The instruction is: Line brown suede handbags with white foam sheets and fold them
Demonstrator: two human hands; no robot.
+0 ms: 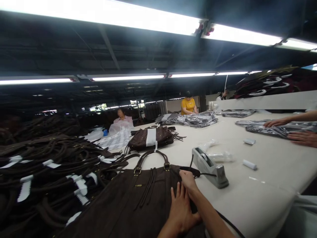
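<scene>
One large dark-brown soft bag (128, 205) w/ twin looped handles & brass-tone buckles, front face in view, nearest the wearer on broad cream-topped table (262, 198). L hand (182, 205): palm down, fingers spread, pressed on bag's front, rt side. R hand (188, 181): curled into a fist at bag's upper rt edge, just beyond L hand; cannot tell what, if anything, is pinched. Nr R hand: grey desk-type tape dispenser (210, 169), thin dark cord (208, 174) across its side. Beyond: second dark-brown bag (138, 139) w/ white paper band (151, 137). To L: big heap of dark-brown bags (61, 142), many w/ white paper tags (24, 188). Rt of dispenser: two small pale cylinders (249, 164), apart. Far rt: another person's hands (277, 121) on dark goods in clear plastic (262, 129). Overhead: long white tube lights (237, 34) in rows. Background: person in yellow top (188, 105), approx. centre; person in pale pink top (122, 119), further L
</scene>
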